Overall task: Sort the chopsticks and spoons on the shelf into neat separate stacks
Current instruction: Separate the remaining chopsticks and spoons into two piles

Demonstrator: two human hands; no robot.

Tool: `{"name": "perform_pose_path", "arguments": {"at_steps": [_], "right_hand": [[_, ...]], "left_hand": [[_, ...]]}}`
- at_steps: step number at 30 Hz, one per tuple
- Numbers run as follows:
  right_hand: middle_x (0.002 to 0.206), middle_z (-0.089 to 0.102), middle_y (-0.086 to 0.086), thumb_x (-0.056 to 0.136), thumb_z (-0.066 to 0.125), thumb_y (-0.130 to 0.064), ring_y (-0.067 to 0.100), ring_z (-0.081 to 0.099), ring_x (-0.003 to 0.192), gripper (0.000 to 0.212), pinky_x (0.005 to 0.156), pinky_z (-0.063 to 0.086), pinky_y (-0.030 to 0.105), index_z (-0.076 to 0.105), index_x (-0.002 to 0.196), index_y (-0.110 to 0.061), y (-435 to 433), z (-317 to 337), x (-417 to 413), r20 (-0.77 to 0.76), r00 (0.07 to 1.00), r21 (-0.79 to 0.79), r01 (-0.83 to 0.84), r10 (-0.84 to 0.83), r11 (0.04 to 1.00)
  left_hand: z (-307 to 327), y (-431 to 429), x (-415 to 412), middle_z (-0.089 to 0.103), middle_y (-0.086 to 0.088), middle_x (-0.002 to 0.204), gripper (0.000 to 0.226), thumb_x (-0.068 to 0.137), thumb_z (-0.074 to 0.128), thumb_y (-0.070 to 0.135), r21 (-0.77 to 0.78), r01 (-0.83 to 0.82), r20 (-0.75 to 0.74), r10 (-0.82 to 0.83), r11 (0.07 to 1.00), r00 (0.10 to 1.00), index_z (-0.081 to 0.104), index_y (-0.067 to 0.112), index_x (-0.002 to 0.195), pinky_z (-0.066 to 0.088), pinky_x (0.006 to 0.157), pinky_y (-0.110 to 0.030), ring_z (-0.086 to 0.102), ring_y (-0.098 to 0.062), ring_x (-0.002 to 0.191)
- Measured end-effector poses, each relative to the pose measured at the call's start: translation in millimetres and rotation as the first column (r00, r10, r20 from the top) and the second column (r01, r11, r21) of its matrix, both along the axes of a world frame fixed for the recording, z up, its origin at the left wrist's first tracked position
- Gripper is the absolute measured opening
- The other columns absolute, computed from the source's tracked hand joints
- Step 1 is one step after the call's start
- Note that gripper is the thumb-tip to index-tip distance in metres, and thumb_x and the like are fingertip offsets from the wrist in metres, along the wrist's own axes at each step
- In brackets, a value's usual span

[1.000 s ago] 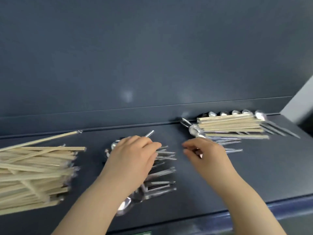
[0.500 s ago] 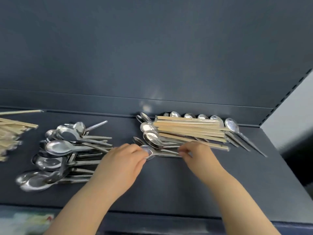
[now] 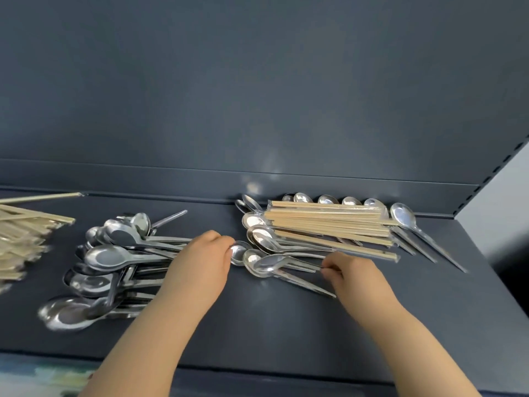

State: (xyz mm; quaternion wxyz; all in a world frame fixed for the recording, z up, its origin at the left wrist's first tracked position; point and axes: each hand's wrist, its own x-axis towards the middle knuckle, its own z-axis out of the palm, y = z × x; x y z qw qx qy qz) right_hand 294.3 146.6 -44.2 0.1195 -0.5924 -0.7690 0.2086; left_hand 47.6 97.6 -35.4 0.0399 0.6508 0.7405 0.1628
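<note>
You cannot read any text, label, brand, number or sign here.

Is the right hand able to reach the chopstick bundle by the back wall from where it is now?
Probably yes. The right hand sits just in front of the chopstick bundle, pinching spoon handles. Only low, flat spoons lie between them, and nothing covers the bundle from above.
</note>
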Motion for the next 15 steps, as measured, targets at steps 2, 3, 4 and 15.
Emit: {"name": "perform_pose_path", "arguments": {"at_steps": [2,3,4,15], "right_hand": [[0.079,0.06,-0.002,0.092,0.049,-0.015,0.021,0.054,0.074,0.013,0.068,0.047,0.035,0.052,0.084,-0.024,-5.0,0.4,11.4,-0.062,0.997,-0.004,0.043,-0.043,0.999],[0.081,0.059,-0.002,0.093,0.046,-0.013,0.021,0.054,0.075,0.014,0.068,0.047,0.035,0.052,0.088,-0.024,-8.7,0.7,16.1,-0.099,0.993,-0.011,0.06,-0.061,0.998],[0.085,0.059,-0.002,0.095,0.044,-0.012,0.02,0.054,0.077,0.014,0.07,0.046,0.034,0.053,0.093,-0.023,-12.2,0.9,19.7,-0.132,0.988,-0.015,0.075,-0.077,0.997],[0.078,0.052,-0.011,0.081,0.056,-0.058,0.015,0.05,0.074,0.029,0.061,0.04,0.027,0.044,0.082,-0.031,-21.5,-2.6,-18.9,0.116,0.993,-0.104,0.013,-0.001,0.994]], "left_hand": [[-4.1,12.8,4.0,0.053,0.0,0.118,0.03,0.097,0.045,0.03,-0.076,-0.009,-0.048,0.005,0.997,0.999,0.056,0.016,0.121,0.046,0.086,-0.034,0.052,-0.022,0.107],[-5.7,19.2,5.9,0.051,-0.001,0.122,0.033,0.097,0.044,0.032,-0.118,-0.011,-0.062,0.003,0.993,0.998,0.052,0.016,0.126,0.044,0.088,-0.033,0.05,-0.022,0.112],[-7.1,24.7,7.4,0.05,-0.001,0.123,0.034,0.098,0.044,0.032,-0.156,-0.013,-0.08,0.0,0.988,0.997,0.05,0.017,0.127,0.043,0.088,-0.032,0.049,-0.022,0.113],[-10.2,18.3,1.9,0.053,-0.001,0.101,0.026,0.099,0.04,0.035,-0.161,-0.026,-0.13,0.005,0.987,0.991,0.06,0.018,0.105,0.044,0.074,-0.033,0.058,-0.024,0.093]]}}
